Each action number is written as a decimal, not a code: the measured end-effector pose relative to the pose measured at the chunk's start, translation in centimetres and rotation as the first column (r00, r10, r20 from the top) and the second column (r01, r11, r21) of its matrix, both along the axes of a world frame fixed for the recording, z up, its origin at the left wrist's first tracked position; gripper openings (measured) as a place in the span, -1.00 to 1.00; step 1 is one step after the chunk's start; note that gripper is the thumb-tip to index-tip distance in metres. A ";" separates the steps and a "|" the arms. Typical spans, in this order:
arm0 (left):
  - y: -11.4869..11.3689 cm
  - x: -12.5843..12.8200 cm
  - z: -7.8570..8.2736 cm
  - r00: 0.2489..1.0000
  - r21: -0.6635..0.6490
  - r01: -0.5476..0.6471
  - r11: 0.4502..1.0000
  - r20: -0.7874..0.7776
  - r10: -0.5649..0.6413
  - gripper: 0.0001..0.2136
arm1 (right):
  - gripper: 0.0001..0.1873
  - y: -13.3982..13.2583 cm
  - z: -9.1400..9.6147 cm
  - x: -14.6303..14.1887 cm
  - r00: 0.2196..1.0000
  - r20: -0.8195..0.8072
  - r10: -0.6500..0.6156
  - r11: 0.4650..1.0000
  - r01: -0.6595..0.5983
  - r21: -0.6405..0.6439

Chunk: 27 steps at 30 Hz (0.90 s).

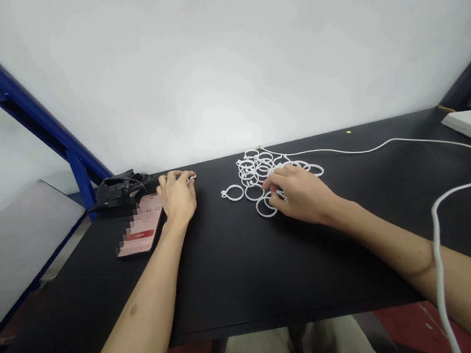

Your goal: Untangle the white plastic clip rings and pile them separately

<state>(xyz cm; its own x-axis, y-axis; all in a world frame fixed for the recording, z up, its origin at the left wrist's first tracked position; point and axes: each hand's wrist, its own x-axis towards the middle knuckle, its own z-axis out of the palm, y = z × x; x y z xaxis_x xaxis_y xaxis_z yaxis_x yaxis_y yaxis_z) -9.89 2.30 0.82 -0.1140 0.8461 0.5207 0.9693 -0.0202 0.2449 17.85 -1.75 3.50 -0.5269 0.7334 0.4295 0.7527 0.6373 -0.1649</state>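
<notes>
The right hand (296,189) is over the near right side of a loose pile of white rings (257,174) lying on the black bench (233,273). Its fingers are bent downward, with thumb and forefinger slightly parted above the nearest rings; it touches the pile, but I cannot tell whether a ring is pinched there. The left hand (178,197) is well apart from the pile, palm down, fingers half curled toward the bench. A small white piece (192,178) shows at its fingertips (too little of it to name), and whether it is gripped or only touched I cannot tell. Just left of that hand lies a phone (144,225), its screen lit, with a crumpled black bundle (116,191) behind. One separate ring (236,200), a small loop at its left edge, lies between the hands, just beside the pile.
</notes>
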 end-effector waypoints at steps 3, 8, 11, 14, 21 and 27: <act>-0.7 1.1 0.9 0.992 0.008 0.128 0.992 -0.018 -0.127 -0.74 | -0.81 0.1 -0.1 0.0 1.000 0.010 0.009 1.000 -0.009 0.000; -2.5 3.1 1.8 0.900 -0.183 0.409 0.894 -0.079 -0.428 -0.71 | -0.82 0.2 -0.4 0.0 1.000 -0.024 0.018 0.998 -0.017 0.053; -2.9 3.5 1.6 0.867 -0.262 0.457 0.850 -0.081 -0.491 -0.77 | -0.84 0.1 -0.5 -0.1 0.999 -0.041 0.033 0.998 -0.030 0.054; -2.8 3.5 1.6 0.858 -0.255 0.484 0.837 -0.048 -0.511 -0.86 | -0.86 0.0 -0.4 -0.2 0.996 -0.054 0.067 0.997 -0.065 0.042; -3.7 4.5 3.0 0.829 -0.051 0.557 0.829 0.097 -0.551 -0.90 | -0.84 -0.2 -0.1 -0.4 0.990 -0.093 0.110 0.993 -0.105 0.053; -4.7 5.3 3.9 0.775 0.044 0.616 0.787 0.149 -0.615 -0.90 | -0.71 -0.2 -0.2 -0.4 0.978 -0.149 0.145 0.988 -0.135 0.073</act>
